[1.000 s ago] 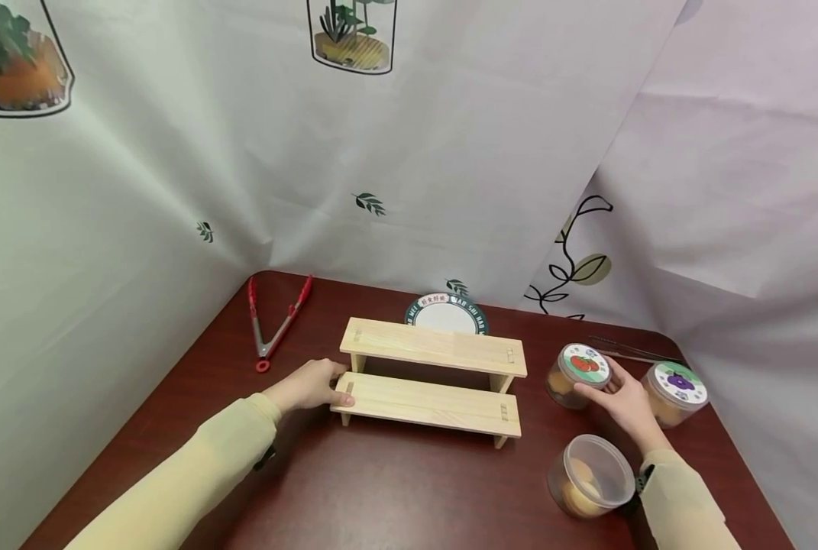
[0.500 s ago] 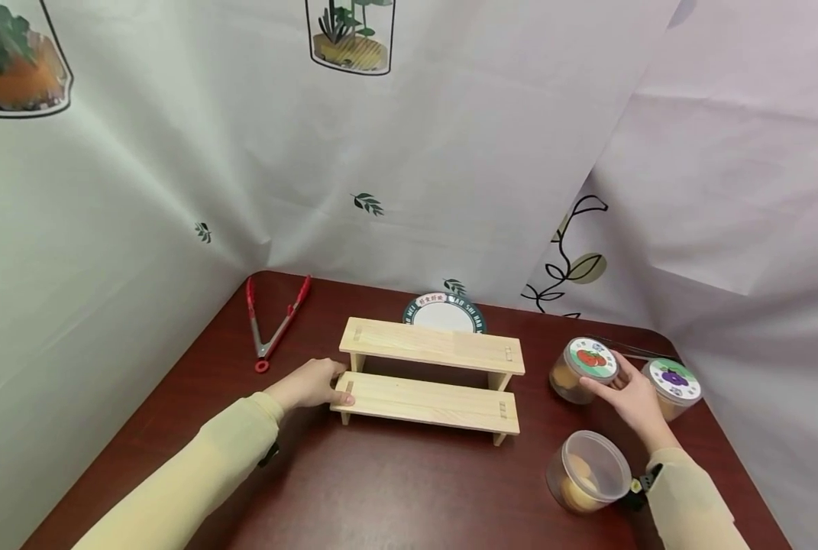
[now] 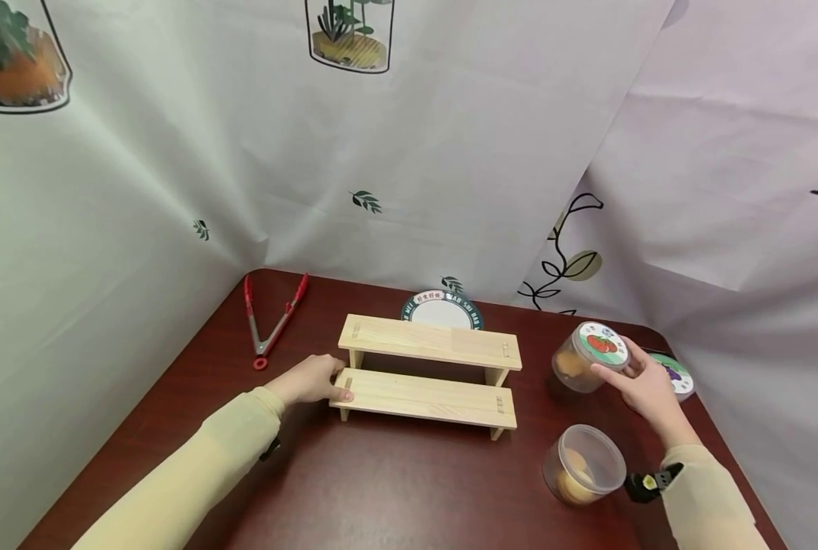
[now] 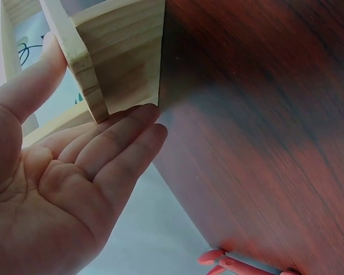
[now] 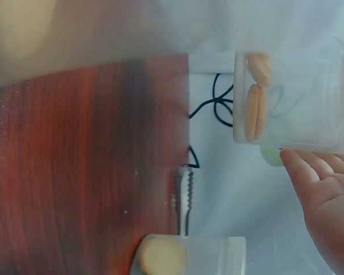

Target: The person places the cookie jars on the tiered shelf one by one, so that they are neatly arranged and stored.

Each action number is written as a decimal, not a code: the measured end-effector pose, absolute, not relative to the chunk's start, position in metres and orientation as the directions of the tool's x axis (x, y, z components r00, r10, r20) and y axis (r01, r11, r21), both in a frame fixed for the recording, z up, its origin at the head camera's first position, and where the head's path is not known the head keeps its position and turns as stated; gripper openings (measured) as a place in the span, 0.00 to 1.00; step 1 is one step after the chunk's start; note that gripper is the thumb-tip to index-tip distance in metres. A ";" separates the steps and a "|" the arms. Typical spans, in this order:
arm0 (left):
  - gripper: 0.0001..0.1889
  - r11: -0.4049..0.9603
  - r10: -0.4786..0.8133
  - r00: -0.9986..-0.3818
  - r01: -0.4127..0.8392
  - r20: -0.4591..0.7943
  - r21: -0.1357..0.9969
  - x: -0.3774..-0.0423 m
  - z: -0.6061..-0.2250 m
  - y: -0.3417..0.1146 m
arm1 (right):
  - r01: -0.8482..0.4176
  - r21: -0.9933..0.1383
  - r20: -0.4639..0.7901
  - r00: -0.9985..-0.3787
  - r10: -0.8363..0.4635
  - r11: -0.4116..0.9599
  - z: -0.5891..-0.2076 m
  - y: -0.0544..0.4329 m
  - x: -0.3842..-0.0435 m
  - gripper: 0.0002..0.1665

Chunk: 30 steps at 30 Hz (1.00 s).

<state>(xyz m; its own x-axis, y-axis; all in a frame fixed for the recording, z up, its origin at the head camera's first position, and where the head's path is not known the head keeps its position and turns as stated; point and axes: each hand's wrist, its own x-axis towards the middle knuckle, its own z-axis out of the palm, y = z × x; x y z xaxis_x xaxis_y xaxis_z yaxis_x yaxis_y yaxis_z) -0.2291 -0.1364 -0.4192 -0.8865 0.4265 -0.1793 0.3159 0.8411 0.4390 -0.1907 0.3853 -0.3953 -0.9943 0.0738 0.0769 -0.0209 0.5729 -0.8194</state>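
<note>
At the left end of a two-tier wooden stand (image 3: 422,397), my left hand (image 3: 311,382) holds the lower board, thumb on top. The left wrist view shows that hand's fingers (image 4: 123,140) lying along the stand's side piece, with the thumb on the board's other face. My right hand (image 3: 649,389) grips a clear jar (image 3: 577,367) with a tomato-printed lid, raised off the table and slightly tilted. Biscuit-like pieces (image 5: 256,112) show inside it in the right wrist view. Part of a grape-lidded jar (image 3: 680,374) is hidden behind my right hand.
A lidless clear jar (image 3: 583,470) with round biscuit-like pieces stands in front of my right hand. Red-tipped tongs (image 3: 264,336) lie spread at back left. A round plate (image 3: 443,309) is behind the stand. A serrated metal tool (image 5: 183,195) lies near the table's far edge.
My right hand has lifted the tomato-lidded jar off the table and moved it slightly right, covering more of the grape-lidded jar. My left hand stays on the stand.
</note>
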 end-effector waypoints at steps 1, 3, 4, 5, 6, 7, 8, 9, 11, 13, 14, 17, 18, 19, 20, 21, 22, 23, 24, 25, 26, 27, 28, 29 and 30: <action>0.16 0.843 0.424 -0.888 0.315 -0.180 0.436 -0.229 -0.419 -0.136 | -0.026 -0.831 0.078 -0.994 0.070 0.556 -0.394 0.384 -0.190 0.50; 0.15 0.847 0.418 -0.891 0.310 -0.179 0.432 -0.229 -0.419 -0.137 | -0.037 -0.849 0.084 -0.994 0.065 0.527 -0.391 0.382 -0.189 0.49; 0.15 0.849 0.413 -0.893 0.307 -0.178 0.429 -0.229 -0.419 -0.137 | -0.042 -0.854 0.087 -0.994 0.062 0.518 -0.390 0.380 -0.189 0.49; 0.15 0.850 0.410 -0.895 0.304 -0.178 0.430 -0.228 -0.419 -0.137 | -0.050 -0.857 0.094 -0.994 0.060 0.512 -0.388 0.379 -0.188 0.49; 0.15 0.851 0.407 -0.896 0.301 -0.179 0.430 -0.228 -0.419 -0.137 | -0.058 -0.857 0.103 -0.993 0.059 0.511 -0.386 0.377 -0.188 0.48; 0.15 0.851 0.405 -0.897 0.298 -0.178 0.432 -0.228 -0.419 -0.137 | -0.068 -0.855 0.113 -0.992 0.057 0.513 -0.385 0.376 -0.187 0.48; 0.15 0.849 0.406 -0.896 0.299 -0.178 0.435 -0.228 -0.419 -0.137 | -0.077 -0.852 0.124 -0.991 0.056 0.518 -0.383 0.374 -0.186 0.47; 0.15 0.848 0.407 -0.896 0.297 -0.179 0.440 -0.228 -0.419 -0.137 | -0.087 -0.843 0.136 -0.989 0.054 0.530 -0.380 0.372 -0.185 0.47; 0.15 0.845 0.408 -0.895 0.296 -0.179 0.446 -0.228 -0.419 -0.136 | -0.098 -0.832 0.150 -0.987 0.051 0.546 -0.376 0.368 -0.183 0.47; 0.15 0.844 0.409 -0.895 0.297 -0.176 0.447 -0.229 -0.420 -0.136 | -0.098 -0.815 0.154 -0.987 0.051 0.571 -0.370 0.364 -0.181 0.48; 0.15 0.843 0.413 -0.894 0.303 -0.173 0.445 -0.228 -0.419 -0.136 | -0.096 -0.808 0.154 -0.987 0.052 0.582 -0.368 0.361 -0.180 0.48; 0.15 0.845 0.415 -0.893 0.309 -0.172 0.437 -0.229 -0.419 -0.136 | -0.090 -0.778 0.155 -0.987 0.051 0.622 -0.361 0.353 -0.179 0.48; 0.15 0.846 0.414 -0.893 0.307 -0.174 0.436 -0.229 -0.419 -0.136 | -0.091 -0.769 0.156 -0.987 0.048 0.633 -0.359 0.351 -0.178 0.48; 0.15 0.848 0.413 -0.894 0.308 -0.175 0.433 -0.229 -0.418 -0.136 | -0.093 -0.762 0.158 -0.986 0.044 0.641 -0.357 0.348 -0.178 0.48; 0.15 0.847 0.418 -0.892 0.314 -0.172 0.428 -0.229 -0.418 -0.136 | -0.094 -0.753 0.159 -0.986 0.042 0.652 -0.356 0.345 -0.178 0.48; 0.15 0.849 0.414 -0.893 0.309 -0.177 0.429 -0.230 -0.419 -0.136 | -0.095 -0.747 0.159 -0.986 0.039 0.659 -0.355 0.343 -0.178 0.49; 0.16 0.851 0.410 -0.894 0.305 -0.179 0.427 -0.230 -0.419 -0.136 | -0.095 -0.744 0.158 -0.987 0.036 0.661 -0.354 0.340 -0.178 0.49; 0.16 0.853 0.405 -0.896 0.298 -0.183 0.428 -0.230 -0.419 -0.136 | -0.095 -0.744 0.156 -0.987 0.033 0.662 -0.353 0.337 -0.178 0.49; 0.16 0.854 0.404 -0.896 0.298 -0.184 0.425 -0.230 -0.419 -0.136 | -0.097 -0.745 0.155 -0.988 0.030 0.660 -0.352 0.335 -0.178 0.49; 0.17 0.855 0.403 -0.896 0.297 -0.184 0.425 -0.230 -0.419 -0.136 | -0.099 -0.747 0.154 -0.988 0.026 0.658 -0.352 0.332 -0.178 0.49; 0.17 0.855 0.402 -0.896 0.295 -0.187 0.426 -0.230 -0.420 -0.136 | -0.099 -0.747 0.154 -0.988 0.025 0.658 -0.351 0.329 -0.178 0.49; 0.16 0.857 0.396 -0.898 0.286 -0.192 0.429 -0.230 -0.420 -0.136 | -0.101 -0.749 0.153 -0.988 0.023 0.655 -0.351 0.326 -0.179 0.49; 0.16 0.857 0.395 -0.898 0.285 -0.192 0.430 -0.230 -0.420 -0.136 | -0.104 -0.752 0.152 -0.988 0.018 0.651 -0.351 0.323 -0.179 0.50; 0.16 0.857 0.394 -0.898 0.284 -0.193 0.431 -0.230 -0.421 -0.136 | -0.110 -0.754 0.154 -0.988 0.013 0.647 -0.352 0.321 -0.180 0.49; 0.16 0.856 0.395 -0.898 0.284 -0.192 0.431 -0.230 -0.421 -0.136 | -0.117 -0.756 0.158 -0.987 0.006 0.644 -0.352 0.318 -0.180 0.49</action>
<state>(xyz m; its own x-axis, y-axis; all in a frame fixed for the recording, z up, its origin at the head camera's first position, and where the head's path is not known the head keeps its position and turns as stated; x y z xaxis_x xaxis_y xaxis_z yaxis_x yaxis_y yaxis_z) -0.2299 -0.1356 -0.4213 -0.8984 0.3948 -0.1925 0.2839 0.8564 0.4313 -0.1805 0.3184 -0.3516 -0.9875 0.0061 0.1576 -0.1167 0.6437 -0.7563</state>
